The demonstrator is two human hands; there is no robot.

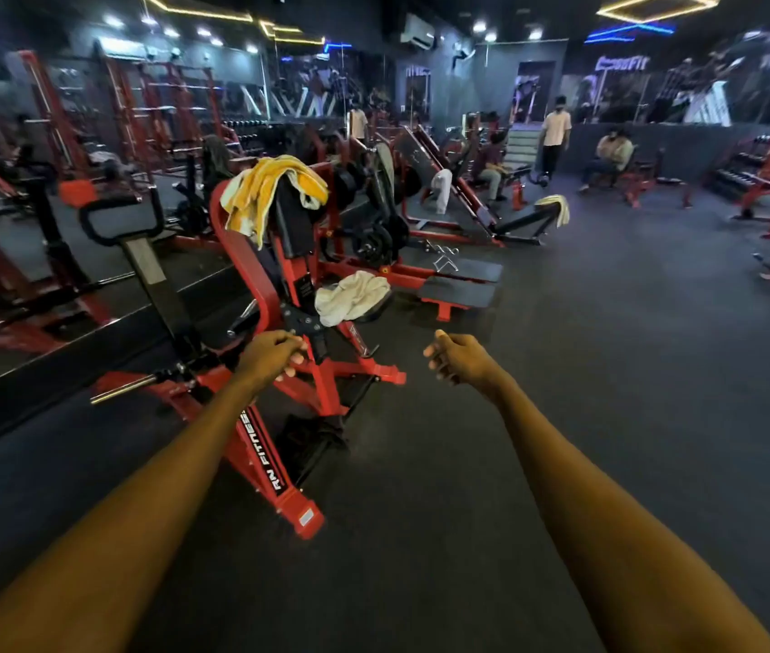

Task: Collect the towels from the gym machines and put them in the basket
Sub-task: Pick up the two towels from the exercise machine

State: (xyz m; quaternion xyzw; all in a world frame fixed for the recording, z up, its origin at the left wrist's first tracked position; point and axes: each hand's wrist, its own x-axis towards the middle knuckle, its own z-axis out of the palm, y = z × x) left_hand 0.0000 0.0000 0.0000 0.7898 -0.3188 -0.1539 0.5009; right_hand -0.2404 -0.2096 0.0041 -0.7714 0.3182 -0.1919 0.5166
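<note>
Well, rumpled yel./white towel

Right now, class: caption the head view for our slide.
Left hand and right hand reach toward a red machine bearing a yellow towel and a white towel.

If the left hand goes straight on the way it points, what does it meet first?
The left hand would probably meet the black bracket on the red machine first, with the white towel on the seat just beyond it. Depth is unclear.
</note>
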